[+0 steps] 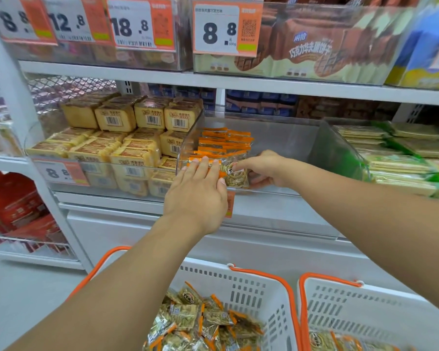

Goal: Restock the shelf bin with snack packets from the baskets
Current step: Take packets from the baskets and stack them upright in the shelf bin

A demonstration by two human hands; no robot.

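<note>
A clear plastic shelf bin (302, 138) on the middle shelf holds a row of orange-edged snack packets (224, 141) along its left side. My left hand (198, 191) reaches over the bin's front edge, its straight fingers pressing on the front packets. My right hand (266, 169) is inside the bin and pinches a golden packet (235, 174) at the front of the row. Below, a white basket with orange handles (249, 292) holds several loose snack packets (203, 323). A second white basket (380, 315) stands to its right with a few packets at its bottom.
Yellow boxed cakes (117, 138) fill the clear bin to the left, and green packets (403, 153) fill the one to the right. Price tags (223, 29) hang from the upper shelf. Red packs (13, 203) sit on a wire rack at far left.
</note>
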